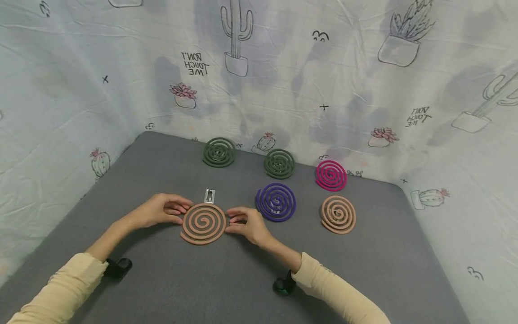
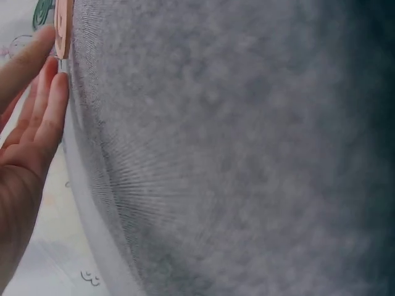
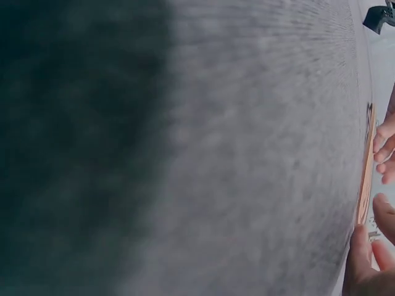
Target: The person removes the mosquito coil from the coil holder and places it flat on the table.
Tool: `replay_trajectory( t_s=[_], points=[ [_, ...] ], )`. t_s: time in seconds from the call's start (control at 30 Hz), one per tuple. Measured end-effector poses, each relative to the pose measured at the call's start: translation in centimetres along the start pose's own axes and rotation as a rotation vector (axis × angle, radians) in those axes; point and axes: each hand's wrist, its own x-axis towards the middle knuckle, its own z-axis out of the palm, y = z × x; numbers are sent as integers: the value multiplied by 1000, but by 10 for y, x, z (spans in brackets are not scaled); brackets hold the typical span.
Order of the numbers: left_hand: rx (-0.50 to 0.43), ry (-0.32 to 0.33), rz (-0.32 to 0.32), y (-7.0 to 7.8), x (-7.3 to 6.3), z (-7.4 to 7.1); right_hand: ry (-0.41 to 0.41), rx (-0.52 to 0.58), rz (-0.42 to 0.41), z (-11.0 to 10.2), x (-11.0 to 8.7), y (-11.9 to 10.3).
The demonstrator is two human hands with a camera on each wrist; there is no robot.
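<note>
A brown mosquito coil (image 1: 203,223) is held flat between my two hands, close over the grey table. My left hand (image 1: 155,210) has thumb and fingers at its left rim. From the right, my right hand (image 1: 252,225) holds the opposite rim, thumb on the near side and index finger farther back. A small metal coil stand (image 1: 209,196) sits just past the coil's far rim. In the left wrist view the coil (image 2: 63,31) shows at the fingertips; in the right wrist view it (image 3: 365,172) appears edge-on between both hands.
Beyond are two green coils (image 1: 219,152) (image 1: 279,164) and a pink coil (image 1: 331,175) along the back. A purple coil (image 1: 276,202) and another brown coil (image 1: 338,214) lie to the right. A cactus-print cloth (image 1: 283,81) surrounds the grey table (image 1: 194,288).
</note>
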Motion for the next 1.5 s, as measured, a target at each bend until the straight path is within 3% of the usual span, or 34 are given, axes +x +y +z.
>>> replay_trajectory(
  t_s=[0.13,0.43,0.73,0.83,1.0,1.13,1.37,1.5],
  points=[
    [-57,21,41,2,2,-1,8,99,2,-7,-4,-3],
    [15,59,129,28,18,10,57,146,-87,-26,-14,4],
    [61,154,200,53,53,37,119,194,-92,-51,-32,9],
    [56,150,198,60,65,46,149,209,-85,-60,-36,13],
    [-40,94,181,74,85,63,203,180,-95,-79,-46,20],
    [-110,108,158,83,98,77,249,179,-101,-94,-54,25],
    [-303,221,-40,92,113,99,328,218,-51,-112,-63,30],
    [-408,292,-144,92,123,109,383,174,-16,-118,-64,33]
  ],
)
